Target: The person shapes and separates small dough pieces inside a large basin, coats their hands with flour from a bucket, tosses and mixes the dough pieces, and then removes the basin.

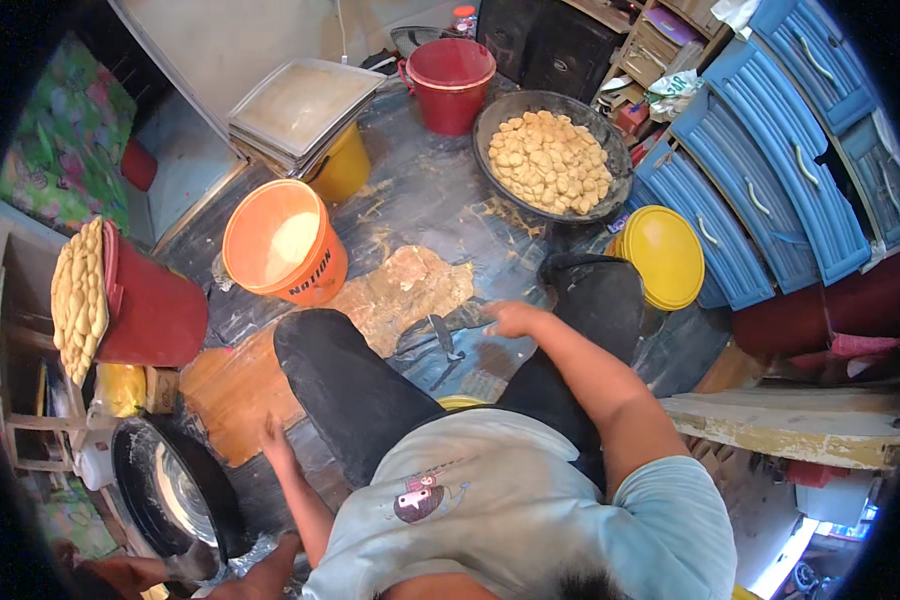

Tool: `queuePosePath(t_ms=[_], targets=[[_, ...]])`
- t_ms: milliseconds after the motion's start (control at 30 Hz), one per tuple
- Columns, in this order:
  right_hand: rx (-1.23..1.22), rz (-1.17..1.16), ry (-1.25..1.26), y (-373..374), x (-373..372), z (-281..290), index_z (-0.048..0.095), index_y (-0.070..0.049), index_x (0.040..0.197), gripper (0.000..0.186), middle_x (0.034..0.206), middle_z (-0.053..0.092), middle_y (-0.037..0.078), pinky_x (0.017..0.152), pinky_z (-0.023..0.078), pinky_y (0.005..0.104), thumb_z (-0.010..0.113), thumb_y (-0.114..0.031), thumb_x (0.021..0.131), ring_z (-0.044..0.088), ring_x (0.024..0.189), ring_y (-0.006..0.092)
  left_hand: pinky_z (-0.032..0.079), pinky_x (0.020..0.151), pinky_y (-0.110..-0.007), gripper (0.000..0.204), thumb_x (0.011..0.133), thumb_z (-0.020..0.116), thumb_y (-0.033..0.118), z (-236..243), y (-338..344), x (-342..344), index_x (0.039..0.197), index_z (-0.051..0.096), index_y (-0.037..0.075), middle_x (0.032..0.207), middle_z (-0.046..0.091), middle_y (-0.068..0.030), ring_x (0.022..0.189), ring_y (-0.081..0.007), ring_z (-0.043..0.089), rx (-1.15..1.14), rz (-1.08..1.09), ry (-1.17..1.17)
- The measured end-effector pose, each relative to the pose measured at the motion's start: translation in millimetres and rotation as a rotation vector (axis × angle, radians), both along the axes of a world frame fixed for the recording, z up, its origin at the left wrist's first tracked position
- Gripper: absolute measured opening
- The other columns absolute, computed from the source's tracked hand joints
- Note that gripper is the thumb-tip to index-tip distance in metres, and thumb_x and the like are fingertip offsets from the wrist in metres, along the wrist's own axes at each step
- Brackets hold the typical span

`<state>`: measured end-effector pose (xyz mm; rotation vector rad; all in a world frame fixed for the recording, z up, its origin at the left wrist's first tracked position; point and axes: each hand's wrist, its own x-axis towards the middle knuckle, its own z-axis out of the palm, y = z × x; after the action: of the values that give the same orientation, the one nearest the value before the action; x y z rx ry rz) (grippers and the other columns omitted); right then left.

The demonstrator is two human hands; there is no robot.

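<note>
My left hand is low beside my left thigh, over a brown wooden board. Its fingers look stretched out and nothing shows in them. Near my right knee, my right hand reaches inward with its fingers apart, holding nothing that I can see. A dark strip of cloth lies on the floor just left of it. Beyond my knees spreads a floury, crusted brown sheet. An orange bucket with pale powder inside stands past my left knee.
A dark basin holds many dough pieces. More lie on a tray atop a red bucket at left. A yellow lidded bucket stands by blue drawers. Another person's limbs show near a black basin.
</note>
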<state>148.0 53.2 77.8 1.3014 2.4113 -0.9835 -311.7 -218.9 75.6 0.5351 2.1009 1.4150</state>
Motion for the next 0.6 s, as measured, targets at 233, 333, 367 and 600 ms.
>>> queuePosePath(t_ms=[233, 333, 367, 600], targets=[[-0.244, 0.191, -0.078, -57, -60, 7, 0.047, -0.007, 0.125, 0.063, 0.124, 0.049, 0.017, 0.096, 0.037, 0.0397, 0.064, -0.039, 0.074, 0.046, 0.115, 0.0325, 0.037, 0.096, -0.037, 0.037, 0.079, 0.060, 0.009, 166, 188, 95, 0.115, 0.053, 0.004, 0.129, 0.043, -0.0162, 0.120, -0.0288, 0.041, 0.251, -0.617, 0.641], [-0.268, 0.272, -0.052, -58, -45, -16, 0.047, -0.008, 0.126, 0.062, 0.123, 0.051, 0.017, 0.095, 0.038, 0.0400, 0.064, -0.038, 0.074, 0.048, 0.113, 0.0324, 0.033, 0.099, -0.038, 0.037, 0.079, 0.061, 0.012, 178, 211, 155, 0.114, 0.053, 0.005, 0.131, 0.040, -0.0175, 0.120, -0.0323, 0.039, 0.279, -0.905, 0.644], [-0.285, 0.285, -0.156, -49, -34, -20, 0.047, -0.008, 0.126, 0.061, 0.122, 0.051, 0.017, 0.094, 0.038, 0.0399, 0.064, -0.037, 0.074, 0.049, 0.113, 0.0322, 0.031, 0.100, -0.039, 0.036, 0.079, 0.061, 0.013, 177, 213, 176, 0.113, 0.053, 0.004, 0.131, 0.039, -0.0174, 0.122, -0.0334, 0.038, 0.289, -0.980, 0.646], [-0.067, -0.290, 0.188, 1, -14, 3, 0.055, -0.010, 0.116, 0.048, 0.115, 0.055, 0.018, 0.088, 0.043, 0.0390, 0.060, -0.034, 0.075, 0.054, 0.104, 0.0316, 0.037, 0.096, -0.038, 0.031, 0.078, 0.062, 0.009, 136, 166, 222, 0.109, 0.056, 0.007, 0.127, 0.043, -0.0187, 0.117, -0.0326, 0.044, 0.260, -1.151, 0.433]])
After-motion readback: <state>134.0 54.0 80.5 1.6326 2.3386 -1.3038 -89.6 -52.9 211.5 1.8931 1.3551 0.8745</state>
